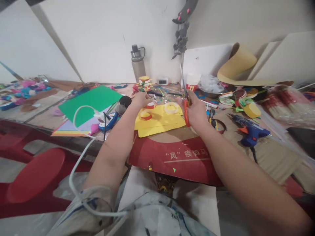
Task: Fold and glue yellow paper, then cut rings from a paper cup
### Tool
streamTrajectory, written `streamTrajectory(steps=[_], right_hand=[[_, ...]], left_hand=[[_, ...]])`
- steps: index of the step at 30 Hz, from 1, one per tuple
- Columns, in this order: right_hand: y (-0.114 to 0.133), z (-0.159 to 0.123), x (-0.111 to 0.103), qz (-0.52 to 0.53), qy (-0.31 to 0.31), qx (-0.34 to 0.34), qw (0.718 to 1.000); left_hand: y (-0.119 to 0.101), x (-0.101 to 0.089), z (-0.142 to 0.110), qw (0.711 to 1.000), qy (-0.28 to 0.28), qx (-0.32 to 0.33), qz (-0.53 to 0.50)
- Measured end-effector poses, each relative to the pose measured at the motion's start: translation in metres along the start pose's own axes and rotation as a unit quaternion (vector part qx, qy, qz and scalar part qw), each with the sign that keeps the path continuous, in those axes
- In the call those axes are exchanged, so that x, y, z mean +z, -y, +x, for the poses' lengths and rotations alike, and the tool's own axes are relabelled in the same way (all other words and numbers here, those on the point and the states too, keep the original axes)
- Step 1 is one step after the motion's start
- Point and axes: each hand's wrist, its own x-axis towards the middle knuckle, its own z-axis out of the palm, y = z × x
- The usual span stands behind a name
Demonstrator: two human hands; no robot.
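My right hand [195, 109] is closed round the orange handles of a pair of scissors [186, 113], whose metal blades point up and away from me. My left hand [140, 101] has its fingers curled together; what they hold, if anything, is hidden. Just beside it is a red-and-white paper ring [151, 104]. Yellow paper sheets [157, 126] lie between my hands on a red and brown board [147, 150]. On the yellow paper rest another red-and-yellow ring [146, 116] and a pale roll of tape [171, 108]. Behind my left hand stands a stack of coloured rings [144, 84].
A blue glue gun [253, 133] lies at the right, near decorated paper rings [242, 98]. Green paper [91, 103] and a blue power strip [108, 122] are at the left. A white cable [73, 170] crosses my left arm. A bottle [138, 64] stands by the wall.
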Motion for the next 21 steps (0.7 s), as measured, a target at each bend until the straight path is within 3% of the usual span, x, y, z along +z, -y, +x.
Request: streamTrajectory(steps=[4, 7, 11, 16, 21], right_hand=[[-0.001, -0.003, 0.004, -0.013, 0.008, -0.016, 1.0], [-0.005, -0.006, 0.008, -0.028, 0.014, -0.001, 1.0], [-0.008, -0.008, 0.012, -0.012, -0.005, 0.018, 1.0], [-0.008, -0.006, 0.017, 0.105, -0.011, 0.053, 0.993], [-0.004, -0.003, 0.022, 0.161, -0.013, 0.106, 0.981]], left_hand=[[0.007, 0.012, 0.004, 0.993, -0.009, 0.01, 0.121], [0.005, 0.011, 0.002, 0.995, -0.062, 0.028, 0.067], [-0.014, 0.003, -0.006, 0.99, -0.132, 0.048, -0.03], [-0.049, -0.003, -0.023, 0.979, -0.125, 0.138, -0.089], [-0.078, 0.002, -0.043, 0.958, -0.08, 0.225, -0.156]])
